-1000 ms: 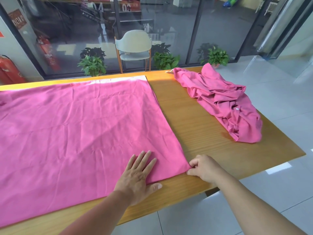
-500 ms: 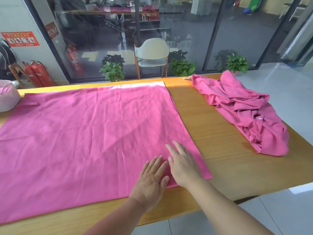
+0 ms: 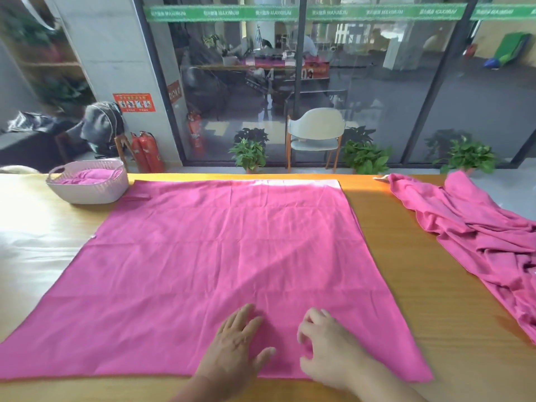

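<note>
Touching pink cloth, left hand and right hand (blurred) hide its hem.

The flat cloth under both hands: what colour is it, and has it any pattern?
Plain bright pink, no pattern. The head view shows the flat cloth best.

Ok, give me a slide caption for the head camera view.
Left hand and right hand rest on a spread pink cloth on the table.

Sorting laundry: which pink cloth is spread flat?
The middle cloth, lying flat across the table; the right cloth is crumpled, the third cloth bundled in the basket.
</note>
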`<state>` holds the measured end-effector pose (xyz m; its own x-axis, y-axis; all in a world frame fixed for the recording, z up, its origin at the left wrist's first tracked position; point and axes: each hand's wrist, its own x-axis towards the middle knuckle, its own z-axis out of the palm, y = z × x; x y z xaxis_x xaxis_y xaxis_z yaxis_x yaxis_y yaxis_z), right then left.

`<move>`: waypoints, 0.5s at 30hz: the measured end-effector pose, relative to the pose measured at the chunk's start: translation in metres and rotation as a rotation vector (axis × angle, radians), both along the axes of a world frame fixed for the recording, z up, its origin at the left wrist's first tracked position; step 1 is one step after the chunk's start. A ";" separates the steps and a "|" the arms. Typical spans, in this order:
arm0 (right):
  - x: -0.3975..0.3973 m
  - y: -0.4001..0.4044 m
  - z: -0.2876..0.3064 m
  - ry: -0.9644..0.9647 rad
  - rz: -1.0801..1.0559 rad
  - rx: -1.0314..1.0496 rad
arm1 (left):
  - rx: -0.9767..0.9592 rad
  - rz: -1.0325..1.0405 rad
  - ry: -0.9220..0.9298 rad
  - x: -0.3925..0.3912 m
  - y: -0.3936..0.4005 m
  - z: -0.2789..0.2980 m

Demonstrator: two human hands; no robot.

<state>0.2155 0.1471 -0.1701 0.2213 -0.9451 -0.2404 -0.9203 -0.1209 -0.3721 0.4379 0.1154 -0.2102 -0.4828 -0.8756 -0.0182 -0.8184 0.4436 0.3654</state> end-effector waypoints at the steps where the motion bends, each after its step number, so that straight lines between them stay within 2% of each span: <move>1: 0.004 -0.001 0.000 0.032 0.054 0.038 | -0.054 -0.026 -0.021 0.009 0.000 -0.001; 3: 0.008 -0.005 0.001 0.101 0.119 0.071 | -0.047 -0.007 0.041 0.024 -0.002 -0.001; 4: 0.010 -0.008 0.001 0.130 0.138 0.079 | 0.016 -0.002 0.057 0.029 -0.003 0.000; 6: 0.014 -0.016 0.005 0.180 0.174 0.087 | 0.048 -0.023 0.017 0.035 -0.004 0.001; 9: 0.021 -0.027 0.014 0.239 0.196 0.153 | -0.014 0.005 -0.072 0.043 -0.010 0.000; 12: 0.027 -0.037 0.021 0.259 0.145 0.255 | 0.044 0.113 -0.221 0.047 -0.018 -0.006; 15: 0.036 -0.053 0.020 0.180 0.022 0.164 | 0.072 0.143 -0.286 0.053 -0.022 -0.018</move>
